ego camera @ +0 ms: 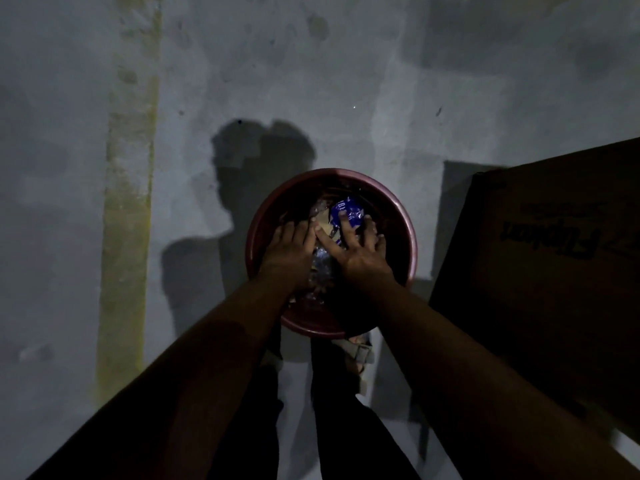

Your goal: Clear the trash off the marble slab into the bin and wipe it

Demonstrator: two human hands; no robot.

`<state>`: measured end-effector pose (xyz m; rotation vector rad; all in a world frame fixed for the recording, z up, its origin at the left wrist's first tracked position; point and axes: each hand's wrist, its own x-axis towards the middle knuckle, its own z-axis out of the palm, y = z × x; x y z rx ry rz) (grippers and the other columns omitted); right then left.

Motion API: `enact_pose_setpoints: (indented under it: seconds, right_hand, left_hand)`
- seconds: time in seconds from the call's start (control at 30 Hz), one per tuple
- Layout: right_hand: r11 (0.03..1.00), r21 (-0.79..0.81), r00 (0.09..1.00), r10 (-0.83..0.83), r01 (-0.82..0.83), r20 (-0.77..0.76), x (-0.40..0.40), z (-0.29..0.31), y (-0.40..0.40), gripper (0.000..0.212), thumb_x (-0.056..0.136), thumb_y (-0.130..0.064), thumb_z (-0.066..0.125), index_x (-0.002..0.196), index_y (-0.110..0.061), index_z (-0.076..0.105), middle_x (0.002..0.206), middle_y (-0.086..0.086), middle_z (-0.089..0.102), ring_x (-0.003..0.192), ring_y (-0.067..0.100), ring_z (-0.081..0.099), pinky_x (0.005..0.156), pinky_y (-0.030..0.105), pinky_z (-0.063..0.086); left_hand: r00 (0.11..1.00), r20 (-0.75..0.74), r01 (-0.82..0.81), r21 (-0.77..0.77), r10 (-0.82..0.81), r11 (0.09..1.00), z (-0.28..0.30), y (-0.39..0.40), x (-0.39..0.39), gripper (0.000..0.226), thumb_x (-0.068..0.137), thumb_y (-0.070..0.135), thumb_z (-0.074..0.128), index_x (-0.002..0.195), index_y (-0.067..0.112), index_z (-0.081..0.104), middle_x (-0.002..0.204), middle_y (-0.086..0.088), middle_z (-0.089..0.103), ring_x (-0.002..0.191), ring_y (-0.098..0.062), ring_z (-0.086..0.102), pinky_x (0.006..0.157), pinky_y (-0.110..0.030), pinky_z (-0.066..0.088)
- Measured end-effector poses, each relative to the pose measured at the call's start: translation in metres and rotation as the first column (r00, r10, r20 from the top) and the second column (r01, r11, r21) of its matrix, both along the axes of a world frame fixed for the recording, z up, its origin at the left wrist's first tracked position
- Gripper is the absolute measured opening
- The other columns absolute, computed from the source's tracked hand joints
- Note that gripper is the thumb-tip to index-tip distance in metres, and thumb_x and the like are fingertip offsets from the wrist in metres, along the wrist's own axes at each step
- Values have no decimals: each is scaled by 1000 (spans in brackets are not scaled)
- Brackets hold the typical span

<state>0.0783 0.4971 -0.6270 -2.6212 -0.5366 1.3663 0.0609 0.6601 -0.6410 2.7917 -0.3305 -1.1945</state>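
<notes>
A round dark-red bin stands on the grey floor straight below me. Inside it lies crumpled trash: a blue wrapper, a tan scrap and clear crinkled plastic. Both my hands are inside the bin's mouth, palms down. My left hand lies flat on the trash at the left, fingers straight. My right hand presses on the wrappers with its fingers spread, the fingertips on the blue wrapper. The marble slab is not in view.
A large dark cardboard box stands close to the bin's right side. My legs and a sandalled foot are just behind the bin. A yellowish stripe runs along the concrete floor at the left. The scene is dim.
</notes>
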Motion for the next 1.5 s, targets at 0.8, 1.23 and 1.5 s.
enact_pose_setpoints:
  seconds: [0.8,1.23,1.5]
  right_hand:
    - [987,52,964,-162,155,212,-35,245,-6,80,100,-57,36,160,-31,-10,168,9,-16,155,32,-13,122,62,-1]
    - [855,213,748,-517,472,417,-127,563,-48,64,98,-47,47,156,-28,27,165,14,21,149,35,20,119,51,27]
    - [577,265,337,-726,772,600,-255,667,-120,66,93,-54,38,152,-26,37,159,12,35,147,35,28,114,52,34]
  left_hand:
    - [955,279,-73,-125,106,989,254,17,-39,87,89,56,55,161,21,20,169,-12,6,155,-33,9,119,-57,18]
    - [941,321,187,-228,-107,955,571,-14,-74,78,86,46,60,156,25,32,165,-14,22,148,-37,24,114,-58,31]
    - [713,479,679,-288,-512,676,671,-132,-108,66,99,49,48,157,29,24,164,1,23,146,-25,19,116,-45,25]
